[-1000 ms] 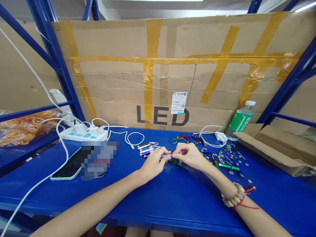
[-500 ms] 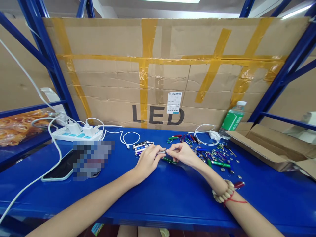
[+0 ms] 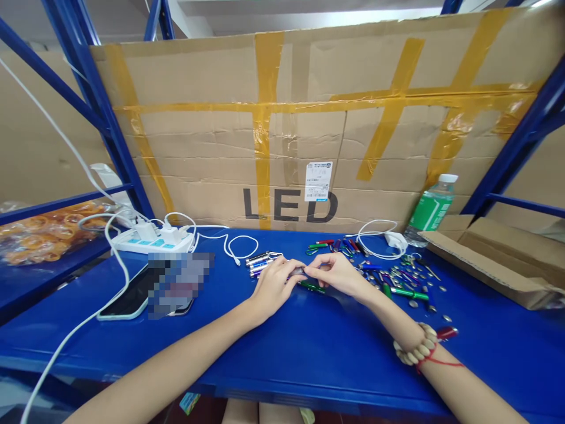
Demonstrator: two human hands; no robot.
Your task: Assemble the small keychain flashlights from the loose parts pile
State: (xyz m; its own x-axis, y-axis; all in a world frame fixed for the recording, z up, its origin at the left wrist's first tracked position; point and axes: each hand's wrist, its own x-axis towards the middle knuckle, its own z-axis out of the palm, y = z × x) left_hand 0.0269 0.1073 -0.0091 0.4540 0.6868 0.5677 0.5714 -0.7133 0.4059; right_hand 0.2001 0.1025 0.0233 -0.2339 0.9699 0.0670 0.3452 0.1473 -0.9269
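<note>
1. Cardboard, one large piece printed "LED", stands along the back.
2. One blue surface lies before it, under both hands.
3. One open carton sits at the right.
4. One white power strip lies at the left, with plugs in it.
5. One bottle, green-labelled and white-capped, leans slightly near the carton.
6. Left hand: thumb and fingers are bent together, with hardly any gap, around a small greyish piece.
7. Right hand: thumb and forefinger are pinched close on that piece's right end; whether another part lies between the tips is too small to tell.
8. One phone lies left of the left hand, partly covered by a pixelated patch.
9. One white adapter sits beside the bottle.
10. Tubes: one green tube just below the fingers, another green tube at right, and one red tube by the right wrist; the other coloured ones overlap too much to count.
11. The greyish piece, one, is held between both hands, mostly hidden.
12. Small silvery discs lie scattered right of the right hand, too many to count surely.
</note>
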